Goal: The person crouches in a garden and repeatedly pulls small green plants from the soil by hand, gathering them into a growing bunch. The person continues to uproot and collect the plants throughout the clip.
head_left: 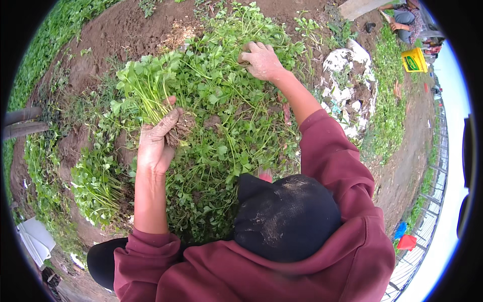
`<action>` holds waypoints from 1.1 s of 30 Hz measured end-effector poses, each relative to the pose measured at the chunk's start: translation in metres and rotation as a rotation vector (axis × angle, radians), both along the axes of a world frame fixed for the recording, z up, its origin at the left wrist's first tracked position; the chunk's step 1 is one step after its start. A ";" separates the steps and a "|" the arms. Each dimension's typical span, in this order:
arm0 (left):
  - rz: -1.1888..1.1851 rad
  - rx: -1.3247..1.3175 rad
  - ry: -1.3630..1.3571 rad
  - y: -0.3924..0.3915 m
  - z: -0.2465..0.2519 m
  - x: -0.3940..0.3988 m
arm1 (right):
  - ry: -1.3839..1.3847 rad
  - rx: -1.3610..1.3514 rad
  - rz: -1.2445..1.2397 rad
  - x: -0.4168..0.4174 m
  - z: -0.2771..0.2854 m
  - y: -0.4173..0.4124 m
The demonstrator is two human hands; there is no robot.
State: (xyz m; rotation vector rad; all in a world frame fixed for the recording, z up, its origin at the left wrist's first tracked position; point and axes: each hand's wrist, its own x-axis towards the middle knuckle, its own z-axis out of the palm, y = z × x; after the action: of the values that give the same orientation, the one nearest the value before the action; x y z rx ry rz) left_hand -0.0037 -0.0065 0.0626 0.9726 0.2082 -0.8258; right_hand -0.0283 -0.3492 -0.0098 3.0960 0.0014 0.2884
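My left hand (pixel 160 132) grips a bunch of leafy celery-like plants (pixel 145 92) by the lower stems. Soil-caked roots (pixel 182 128) stick out to the right of the fingers, and the leaves fan up and left. Farther forward, my right hand (pixel 261 62) rests with curled fingers among a broad heap of loose plants (pixel 230 102). Something brownish shows by its thumb, but whether it is held is unclear. Both hands are coated in dried soil. Left of my left forearm, another bunch (pixel 96 185) lies on the ground with its roots toward me.
A torn white sack (pixel 349 87) lies right of the heap. Beyond it are a yellow bucket (pixel 414 60) and a crouching person (pixel 407 22). Wooden pieces (pixel 24 122) jut in at left, above a white container (pixel 36 239). Red (pixel 406 242) and blue (pixel 400 229) items sit far right.
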 end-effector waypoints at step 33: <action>0.042 0.148 0.024 -0.003 -0.010 0.002 | 0.072 0.170 -0.144 -0.069 0.082 0.095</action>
State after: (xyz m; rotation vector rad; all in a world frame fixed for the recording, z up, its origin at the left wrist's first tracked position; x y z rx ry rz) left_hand -0.0022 -0.0096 0.0526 1.0937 0.3132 -0.7919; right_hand -0.0977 -0.2543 0.0722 3.2507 -0.2561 0.1805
